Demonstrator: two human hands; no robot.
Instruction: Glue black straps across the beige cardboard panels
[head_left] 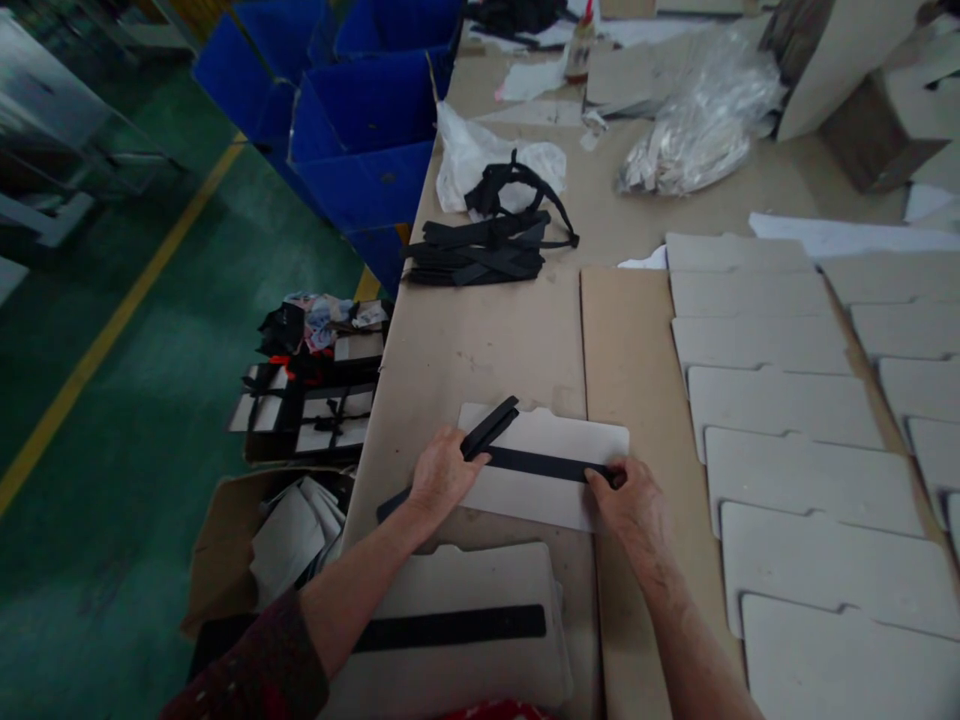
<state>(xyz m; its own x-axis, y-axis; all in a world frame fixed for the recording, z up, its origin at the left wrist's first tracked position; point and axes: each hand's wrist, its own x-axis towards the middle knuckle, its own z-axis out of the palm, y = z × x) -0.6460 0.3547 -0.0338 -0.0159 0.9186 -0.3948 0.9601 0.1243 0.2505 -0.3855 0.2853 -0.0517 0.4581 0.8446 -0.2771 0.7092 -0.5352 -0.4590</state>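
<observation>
A light grey card panel (555, 435) with a small raised tab on its far edge lies on the table in front of me. Across its middle runs a flat black strip (536, 463). My right hand (637, 508) pinches that strip's right end at the panel's edge. At the left side, my left hand (442, 470) grips several folded black strips (491, 425), which point up and right, while its thumb rests by the flat strip's left end. Nearer to me lies a stack of similar panels (480, 570), the top one bearing a black strip (465, 628).
Overlapping rows of grey panels (795, 480) cover the right side. Farther back are a bundle of black strips (480, 255), a plastic bag (705, 120) and a small glue bottle (580, 50). Blue bins (367, 130) and a cardboard box (217, 540) stand left of the table.
</observation>
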